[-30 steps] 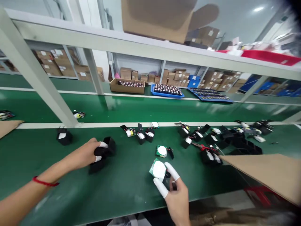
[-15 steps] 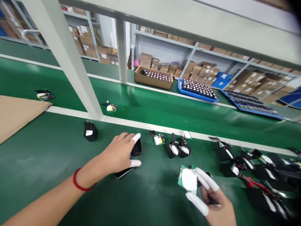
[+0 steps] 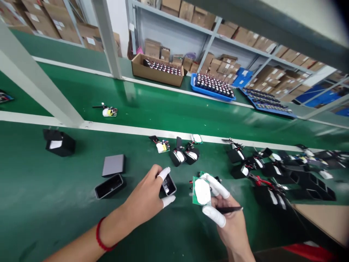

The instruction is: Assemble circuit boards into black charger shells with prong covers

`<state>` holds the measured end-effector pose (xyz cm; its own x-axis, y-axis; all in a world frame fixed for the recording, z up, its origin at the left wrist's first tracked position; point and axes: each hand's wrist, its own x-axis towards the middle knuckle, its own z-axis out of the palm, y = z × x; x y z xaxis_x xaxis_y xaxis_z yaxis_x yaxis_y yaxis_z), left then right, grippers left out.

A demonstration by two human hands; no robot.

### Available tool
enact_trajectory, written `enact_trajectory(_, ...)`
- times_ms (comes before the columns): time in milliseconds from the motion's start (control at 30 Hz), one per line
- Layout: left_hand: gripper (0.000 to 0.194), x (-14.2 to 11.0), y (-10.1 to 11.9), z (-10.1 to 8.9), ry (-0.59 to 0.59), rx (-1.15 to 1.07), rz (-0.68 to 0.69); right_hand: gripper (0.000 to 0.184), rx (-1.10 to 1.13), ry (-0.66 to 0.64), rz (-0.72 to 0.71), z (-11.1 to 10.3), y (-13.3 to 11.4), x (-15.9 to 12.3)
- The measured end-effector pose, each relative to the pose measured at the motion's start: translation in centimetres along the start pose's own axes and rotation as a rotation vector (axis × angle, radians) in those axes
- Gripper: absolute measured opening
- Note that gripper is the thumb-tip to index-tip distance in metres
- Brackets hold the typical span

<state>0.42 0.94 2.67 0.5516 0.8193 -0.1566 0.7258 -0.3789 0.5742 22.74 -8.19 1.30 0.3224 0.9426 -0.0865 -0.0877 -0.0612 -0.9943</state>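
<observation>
My left hand (image 3: 147, 198), with white finger cots and a red wrist band, pinches a small black open housing (image 3: 168, 184) between thumb and forefinger just above the green bench. My right hand (image 3: 226, 214), also in finger cots, holds a green circuit board with a white round pad (image 3: 201, 190) upright between thumb and forefinger, and a thin black tool (image 3: 229, 209) lies across its fingers. The housing and the board are a short gap apart. To the left of my left hand lie a black open shell (image 3: 109, 186) and a grey lid (image 3: 113, 165).
More black housings and wired boards (image 3: 272, 171) are strewn at the right, two more housings (image 3: 185, 155) ahead. A black adapter (image 3: 58, 142) stands at the left. A grey frame post (image 3: 35, 83) rises at the left. Trays and a carton of parts (image 3: 212, 85) sit behind. Brown cardboard (image 3: 324, 222) lies at bottom right.
My left hand has lifted the small black housing and carried it right toward the board, leaving a shell and lid behind. My view shifted left and down.
</observation>
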Motion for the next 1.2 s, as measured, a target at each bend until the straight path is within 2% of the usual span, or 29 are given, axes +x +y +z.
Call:
enact_trajectory(67,0.073,0.0,-1.0,1.8,0.081,-0.092,0.015,0.070,0.094,-0.028,0.002,-0.3,0.7,0.0)
enact_trajectory(167,0.075,-0.1,-2.3,2.8,0.129,-0.194,0.099,0.071,0.096,0.005,-0.004,-0.8,1.4,-0.1)
enact_trajectory(300,0.069,-0.2,-2.9,2.6,0.085,-0.272,0.095,0.069,0.019,0.044,-0.052,-0.9,1.6,-0.3)
enact_trajectory(500,0.074,0.0,-3.4,2.8,0.088,-0.285,0.084,0.065,-0.165,0.067,-0.073,0.9,0.9,-0.6)
enact_trajectory(633,0.086,-0.3,-3.6,2.3,0.096,-0.210,0.113,0.065,-0.274,0.105,-0.084,1.2,0.5,-0.5)
enact_trajectory(733,0.081,-0.6,-3.4,1.9,0.103,-0.185,0.175,0.066,-0.398,0.083,-0.195,0.6,0.3,-0.2)
enact_trajectory(800,0.086,-0.7,-3.0,2.1,0.176,-0.141,0.189,0.066,-0.488,0.056,-0.298,0.5,-0.1,0.0)
enact_trajectory(900,0.106,-0.8,-1.8,3.4,0.384,-0.036,0.171,0.063,-0.590,0.075,-0.362,1.3,-0.6,0.0)
enact_trajectory(933,0.102,-0.8,-1.3,3.8,0.444,0.004,0.177,0.062,-0.609,0.093,-0.363,1.7,-0.8,-0.1)
enact_trajectory(1000,0.066,-0.7,-0.5,4.4,0.494,0.076,0.198,0.060,-0.629,0.127,-0.349,2.4,-0.9,-0.3)
enact_trajectory(1067,0.029,-0.4,-0.2,3.9,0.423,0.089,0.210,0.058,-0.638,0.141,-0.353,2.7,-1.0,-0.4)
enact_trajectory(1100,0.019,-0.2,-0.1,3.2,0.342,0.059,0.222,0.058,-0.646,0.138,-0.364,2.6,-1.0,-0.4)
enact_trajectory(1167,0.012,0.2,-0.3,1.2,0.115,-0.043,0.307,0.060,-0.671,0.106,-0.409,2.3,-1.2,-0.4)
enact_trajectory(1200,0.016,0.3,-0.5,0.2,-0.001,-0.087,0.367,0.061,-0.686,0.092,-0.433,2.0,-1.3,-0.4)
